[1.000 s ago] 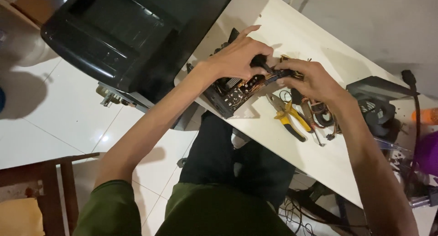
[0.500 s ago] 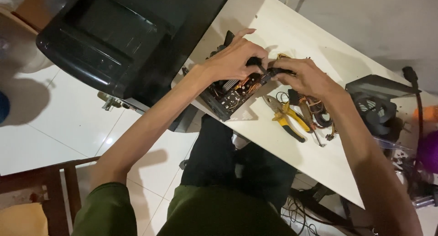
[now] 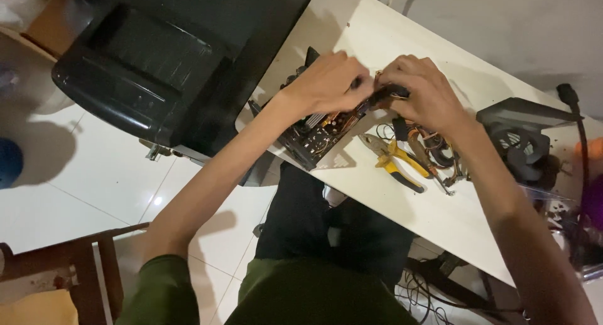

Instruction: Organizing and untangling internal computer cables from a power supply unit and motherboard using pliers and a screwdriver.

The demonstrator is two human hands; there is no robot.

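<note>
An opened electronic unit (image 3: pixel 314 136) with a circuit board and copper coils lies at the near edge of a white table (image 3: pixel 433 218). My left hand (image 3: pixel 330 83) rests on top of the unit, fingers curled against its far side. My right hand (image 3: pixel 421 89) is closed on a black part (image 3: pixel 384 94) with wires at the unit's right end. Both hands touch above the board. What the left fingers pinch is hidden.
Yellow-handled pliers (image 3: pixel 397 162) and a tangle of wires (image 3: pixel 433 146) lie right of the unit. A black fan housing (image 3: pixel 521 136) sits at far right, a large black printer-like machine (image 3: pixel 157 74) at left. A wooden chair (image 3: pixel 56 275) stands below left on white floor tiles.
My hands have drawn closer together over the unit's right end. The left hand's fingers, spread before, have curled down onto it.
</note>
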